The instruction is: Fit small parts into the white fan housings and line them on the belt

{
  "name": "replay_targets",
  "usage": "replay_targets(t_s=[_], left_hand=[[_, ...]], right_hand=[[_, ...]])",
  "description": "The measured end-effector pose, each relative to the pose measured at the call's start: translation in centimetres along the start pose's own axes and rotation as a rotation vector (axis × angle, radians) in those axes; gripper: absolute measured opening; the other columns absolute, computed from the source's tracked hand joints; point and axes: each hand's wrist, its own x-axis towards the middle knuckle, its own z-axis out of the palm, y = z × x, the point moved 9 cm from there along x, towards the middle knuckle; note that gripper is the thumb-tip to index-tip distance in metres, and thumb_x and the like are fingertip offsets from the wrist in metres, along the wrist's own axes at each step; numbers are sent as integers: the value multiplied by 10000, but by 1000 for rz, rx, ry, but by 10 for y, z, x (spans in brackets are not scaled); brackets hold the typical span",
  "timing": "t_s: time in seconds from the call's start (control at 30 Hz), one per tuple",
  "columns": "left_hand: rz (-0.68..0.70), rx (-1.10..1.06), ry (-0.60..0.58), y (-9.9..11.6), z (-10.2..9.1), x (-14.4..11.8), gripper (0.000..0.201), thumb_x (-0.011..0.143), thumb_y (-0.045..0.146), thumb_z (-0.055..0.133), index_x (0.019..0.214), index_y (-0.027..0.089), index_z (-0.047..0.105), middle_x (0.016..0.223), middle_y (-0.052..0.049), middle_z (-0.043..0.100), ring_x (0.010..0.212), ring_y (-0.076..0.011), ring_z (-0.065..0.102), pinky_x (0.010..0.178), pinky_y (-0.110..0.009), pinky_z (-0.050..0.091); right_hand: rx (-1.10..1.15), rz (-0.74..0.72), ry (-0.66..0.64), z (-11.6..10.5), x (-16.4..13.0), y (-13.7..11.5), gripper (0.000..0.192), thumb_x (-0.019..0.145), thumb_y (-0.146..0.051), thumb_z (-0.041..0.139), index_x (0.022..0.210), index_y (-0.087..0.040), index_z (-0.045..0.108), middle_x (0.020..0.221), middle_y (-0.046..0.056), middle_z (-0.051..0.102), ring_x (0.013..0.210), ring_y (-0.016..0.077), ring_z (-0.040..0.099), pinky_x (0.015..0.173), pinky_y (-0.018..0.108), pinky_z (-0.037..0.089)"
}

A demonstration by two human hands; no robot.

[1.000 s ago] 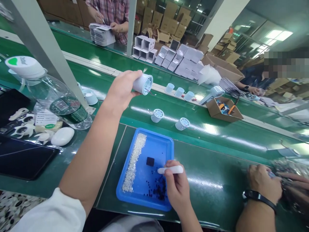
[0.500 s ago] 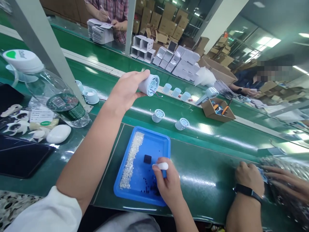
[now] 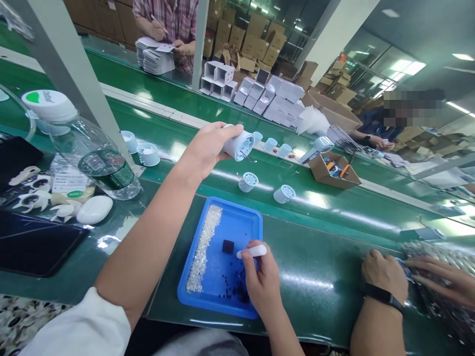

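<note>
My left hand (image 3: pixel 210 148) is closed around a light-blue cylindrical plastic housing (image 3: pixel 239 145), held above the green bench. Its ribbed open end faces right, and a thin wire dangles from it. Lower down, my right hand (image 3: pixel 262 282) pinches a white pen-shaped tool (image 3: pixel 254 251) over a blue tray (image 3: pixel 260 225). The tool's narrow end points left, close to a small black block (image 3: pixel 228 246). Inside the tray, clear-white granules (image 3: pixel 202 252) line the left side, and tiny black pieces (image 3: pixel 241 291) are scattered near my right hand.
Two similar housings (image 3: pixel 248 182) (image 3: pixel 284 194) stand beyond the tray. A cardboard box of tools (image 3: pixel 334 170) is further right. At left are a plastic bottle (image 3: pixel 107 170) and white parts (image 3: pixel 35 198). A co-worker's hands (image 3: pixel 386 277) work at the right; other people are across the line.
My left hand has come slightly down and to the right with the housing. The white tool in my right hand now lies more sideways. The view has shifted a little.
</note>
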Motion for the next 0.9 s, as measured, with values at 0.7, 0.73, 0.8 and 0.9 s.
replay_targets(t_s=[0.7,0.73,0.8,0.9], left_hand=[[-126,215,-206,-18,40,-14,231,822,382,600,854,154,576,846,-25,618,742,-114,568,668,-248,459],[-123,217,-205,-18,39,-14,230,820,380,603,852,153,579,846,-25,618,741,-114,565,666,-248,459],[-118,228,-197,-16,37,-13,222,819,372,604,840,152,583,830,-23,611,721,-110,552,656,-247,455],[-108,238,-180,-14,33,-13,225,814,380,607,823,156,581,801,-16,599,689,-105,537,646,-248,454]], right_hand=[[176,-10,125,-21,35,-7,112,989,-304,444,987,-229,528,806,-8,546,654,142,538,596,262,437],[157,-2,80,-15,32,-1,124,990,-303,435,954,-223,523,779,-11,535,644,144,522,593,265,422],[123,4,31,-6,26,7,146,986,-297,432,893,-216,509,747,-17,505,639,145,489,600,268,397],[103,21,-19,4,21,12,168,984,-301,425,862,-209,494,770,-9,496,672,152,480,627,274,386]])
